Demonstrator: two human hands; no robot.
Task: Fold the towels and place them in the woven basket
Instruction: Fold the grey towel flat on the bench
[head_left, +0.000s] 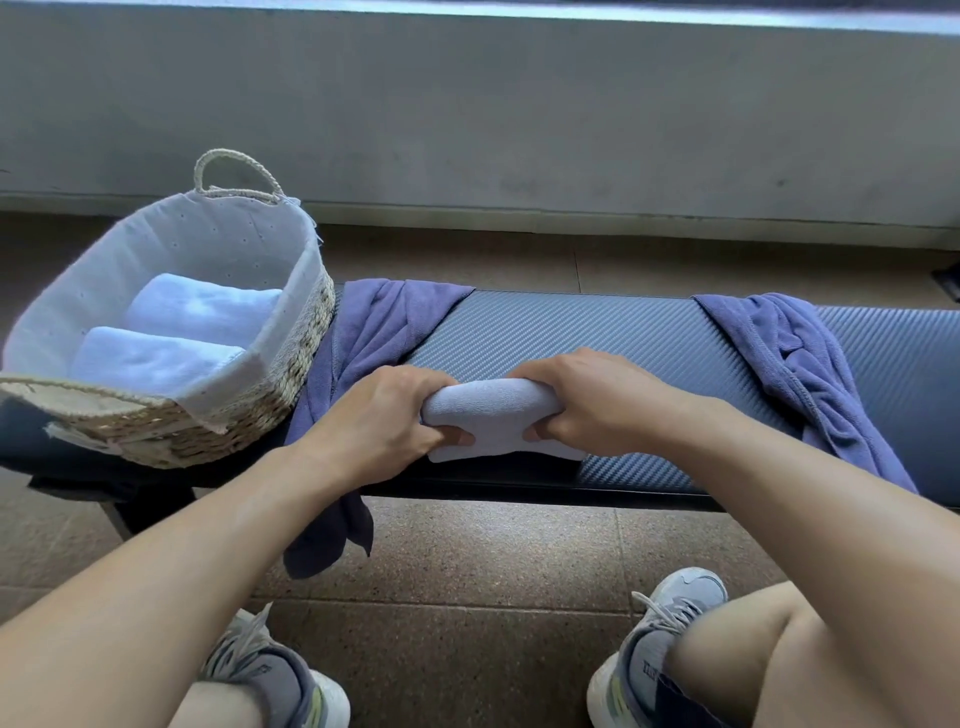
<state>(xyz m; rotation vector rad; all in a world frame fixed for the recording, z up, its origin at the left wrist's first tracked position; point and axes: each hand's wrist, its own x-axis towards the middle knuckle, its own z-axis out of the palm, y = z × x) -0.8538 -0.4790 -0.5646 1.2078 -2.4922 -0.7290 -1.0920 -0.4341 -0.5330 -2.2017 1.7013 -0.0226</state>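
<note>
At the left of the frame, an oval woven straw basket with a white cloth lining (306, 332) and a looped rope handle sits on the left end of the dark padded bench with a ribbed blue-grey cushion (545, 327). Inside it lie two folded white towels (202, 312), side by side and touching, their long axes running from lower left to upper right.

Just right of the basket, a crumpled purple towel (363, 332) is draped over the bench, one end hanging down past the front edge toward the brown speckled floor tiles (467, 561).

In the centre of the frame, the left hand (379, 421) grips the left end of a pale lilac-grey rolled towel (493, 410), fingers curled over the top and thumb tucked beneath. This towel lies on the near edge of the bench with its long axis running left to right across the frame, parallel to the bench front. It is a smooth, tight roll with a flat loose flap spread toward the viewer below it. The right hand (597, 405) holds the right end in the same way, fingers wrapped over and thumb under.

Further right, a second crumpled purple towel (800, 364) lies bunched over the bench, trailing toward its front edge.

Counted: one basket, two white towels, two purple towels, one lilac-grey roll.

At the bottom of the frame are two grey lace-up trainers (670, 618), one at either side.
</note>
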